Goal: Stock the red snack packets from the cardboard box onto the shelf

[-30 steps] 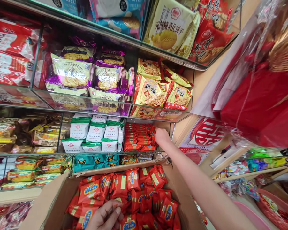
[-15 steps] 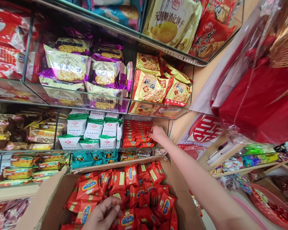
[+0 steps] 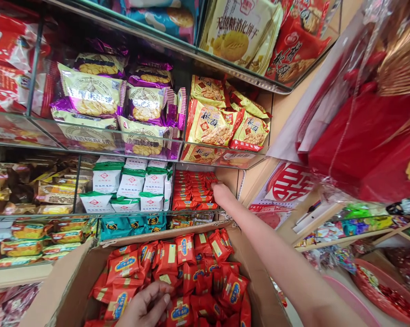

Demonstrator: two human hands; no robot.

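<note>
1. Our right hand [image 3: 221,192] has slid slightly left, fingers curled against the stacked red foil snack packets [image 3: 193,190] on the glass shelf [image 3: 205,212]; whether they clasp one, we cannot tell.
2. Our left hand [image 3: 147,306] stays grasping red packets [image 3: 177,272] in the brown cardboard box [image 3: 68,284].

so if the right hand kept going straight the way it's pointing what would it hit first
Most likely the stack of red packets on the glass shelf: the right hand already reaches in at the stack's right edge, fingers toward it. Whether it touches them is unclear.
</note>
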